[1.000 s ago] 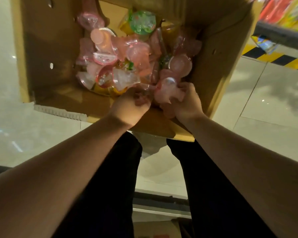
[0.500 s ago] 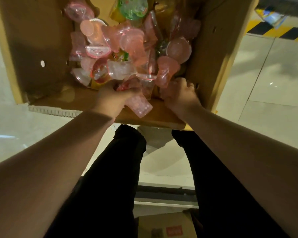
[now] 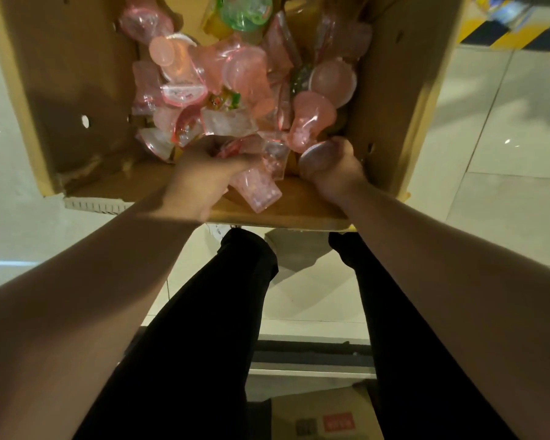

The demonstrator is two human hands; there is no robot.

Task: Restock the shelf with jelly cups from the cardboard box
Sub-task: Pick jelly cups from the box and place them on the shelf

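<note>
Both grips are down inside the cardboard box (image 3: 70, 90): my left grip (image 3: 204, 179) is curled round a clear pink jelly cup (image 3: 258, 192), with what looks like more pink plastic bunched under the fingers, and my right grip (image 3: 334, 173) is wrapped round a second pink cup (image 3: 315, 155) close to the box's right-hand wall. Neither cup has cleared the rim, so I judge this as the gathering half of one trip, with the carry and the placing not yet begun. Beyond my knuckles lies a loose heap of jelly cups (image 3: 242, 77), mostly pink, tumbled on their sides and lids, with a green-lidded cup (image 3: 245, 11) at the far end. That is plenty left to move, though the left part of the box bottom shows bare cardboard. The shelf itself is out of view, so I cannot tell how full it is. The box sits with its flaps open on a floor of pale glossy tiles (image 3: 489, 154) that throw back soft spots of light. A black-and-yellow hazard stripe (image 3: 505, 36) runs along the floor at the far right, with blurred coloured goods just past it. My black trouser legs (image 3: 204, 328) stand on the near side of the box. A dark strip crosses the floor beneath me. Another carton (image 3: 324, 414) with a red label lies at my feet. The light is dim and warm.
</note>
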